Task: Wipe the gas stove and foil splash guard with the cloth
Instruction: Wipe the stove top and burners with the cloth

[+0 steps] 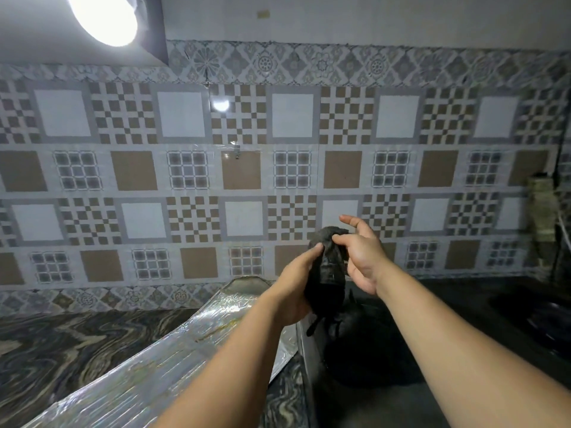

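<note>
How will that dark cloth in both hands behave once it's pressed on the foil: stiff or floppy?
Probably floppy: the dark cloth bunches between the left hand and right hand, with an end dangling below. It looks light, since fingertips alone hold its top. The foil splash guard looks thin and crinkled, so it may shift under pressure.

dim | lamp (103,17) glare top-left | right side perhaps underexposed

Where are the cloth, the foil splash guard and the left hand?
cloth (329,267), head view: on its dark bunched middle.
foil splash guard (173,359), head view: on its shiny crinkled face.
left hand (293,291), head view: on the back of the hand.
</note>
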`<state>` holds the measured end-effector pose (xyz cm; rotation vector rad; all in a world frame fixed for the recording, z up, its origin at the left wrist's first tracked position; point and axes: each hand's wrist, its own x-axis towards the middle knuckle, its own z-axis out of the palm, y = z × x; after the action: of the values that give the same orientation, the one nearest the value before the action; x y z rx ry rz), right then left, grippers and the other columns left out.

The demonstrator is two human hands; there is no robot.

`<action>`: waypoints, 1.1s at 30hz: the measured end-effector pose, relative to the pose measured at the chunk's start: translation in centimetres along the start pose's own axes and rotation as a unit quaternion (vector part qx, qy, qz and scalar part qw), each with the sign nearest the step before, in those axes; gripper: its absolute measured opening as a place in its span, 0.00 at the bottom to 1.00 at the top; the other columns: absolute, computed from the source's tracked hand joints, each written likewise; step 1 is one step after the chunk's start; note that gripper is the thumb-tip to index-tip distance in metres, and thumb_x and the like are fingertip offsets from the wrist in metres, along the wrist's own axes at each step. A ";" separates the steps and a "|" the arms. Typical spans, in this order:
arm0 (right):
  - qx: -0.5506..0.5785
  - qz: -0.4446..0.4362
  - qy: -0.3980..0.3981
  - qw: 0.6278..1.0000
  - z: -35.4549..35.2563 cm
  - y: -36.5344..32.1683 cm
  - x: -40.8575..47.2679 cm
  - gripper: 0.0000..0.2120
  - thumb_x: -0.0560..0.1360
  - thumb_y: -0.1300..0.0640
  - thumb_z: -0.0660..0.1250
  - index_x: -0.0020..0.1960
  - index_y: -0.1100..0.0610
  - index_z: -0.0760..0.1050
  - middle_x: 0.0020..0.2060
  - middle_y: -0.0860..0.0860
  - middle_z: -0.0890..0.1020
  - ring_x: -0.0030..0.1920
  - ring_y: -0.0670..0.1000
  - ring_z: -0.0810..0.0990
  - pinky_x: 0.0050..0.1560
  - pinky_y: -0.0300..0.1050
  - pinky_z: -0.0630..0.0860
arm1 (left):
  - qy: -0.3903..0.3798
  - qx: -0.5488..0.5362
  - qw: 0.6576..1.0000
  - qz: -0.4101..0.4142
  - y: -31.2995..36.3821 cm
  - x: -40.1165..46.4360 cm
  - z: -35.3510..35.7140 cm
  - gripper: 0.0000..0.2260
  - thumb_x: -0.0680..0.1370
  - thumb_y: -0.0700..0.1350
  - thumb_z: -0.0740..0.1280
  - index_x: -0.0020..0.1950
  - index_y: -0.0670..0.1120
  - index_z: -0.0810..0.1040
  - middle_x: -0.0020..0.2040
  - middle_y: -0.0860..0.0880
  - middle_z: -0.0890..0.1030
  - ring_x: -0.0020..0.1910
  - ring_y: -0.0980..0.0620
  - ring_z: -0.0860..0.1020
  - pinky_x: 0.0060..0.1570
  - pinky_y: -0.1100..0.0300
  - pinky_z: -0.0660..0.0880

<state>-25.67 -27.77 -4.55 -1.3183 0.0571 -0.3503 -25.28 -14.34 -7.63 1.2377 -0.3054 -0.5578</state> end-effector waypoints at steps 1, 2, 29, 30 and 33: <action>-0.053 -0.018 0.014 0.998 -0.5 0.3 0.1 0.22 0.78 0.67 0.62 0.65 0.47 0.70 0.57 0.58 0.77 0.52 0.56 0.81 0.53 0.56 0.80 | 0.000 -0.005 1.000 0.009 -0.6 0.3 0.2 0.18 0.82 0.55 0.62 0.63 0.45 0.81 0.58 0.40 0.84 0.58 0.42 0.82 0.54 0.51 0.78; -0.103 -0.036 0.020 0.994 -1.1 0.7 0.4 0.22 0.77 0.66 0.64 0.65 0.45 0.69 0.60 0.58 0.77 0.53 0.55 0.81 0.56 0.57 0.79 | 0.004 -0.014 1.000 0.022 -1.0 0.6 0.3 0.16 0.82 0.52 0.63 0.64 0.44 0.80 0.58 0.40 0.83 0.58 0.41 0.82 0.53 0.51 0.79; -0.203 -0.014 -0.107 0.973 -11.8 9.8 12.9 0.28 0.75 0.52 0.72 0.71 0.38 0.67 0.70 0.50 0.71 0.70 0.53 0.70 0.68 0.56 0.72 | 0.276 0.310 0.903 0.112 -8.3 11.2 -0.5 0.30 0.81 0.48 0.67 0.80 0.53 0.59 0.71 0.47 0.73 0.63 0.54 0.75 0.58 0.63 0.71; -0.224 -0.015 -0.097 0.970 -11.8 9.6 13.7 0.30 0.75 0.52 0.72 0.73 0.41 0.65 0.70 0.51 0.71 0.69 0.54 0.70 0.68 0.56 0.71 | 0.298 0.329 0.890 0.107 -8.7 10.8 -1.4 0.28 0.81 0.49 0.67 0.79 0.53 0.61 0.71 0.47 0.73 0.66 0.53 0.73 0.62 0.60 0.69; -0.261 -0.033 -0.077 0.962 -11.3 8.6 16.0 0.29 0.74 0.51 0.72 0.73 0.47 0.66 0.69 0.53 0.71 0.67 0.55 0.72 0.65 0.52 0.72 | 0.330 0.330 0.881 0.077 -9.8 10.0 -3.8 0.27 0.81 0.51 0.66 0.78 0.54 0.63 0.73 0.46 0.73 0.71 0.50 0.70 0.70 0.51 0.66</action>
<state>-11.35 -41.13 -13.21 -1.8716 -0.0287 -0.2976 -17.40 -18.96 -18.82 1.9602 0.0012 0.1576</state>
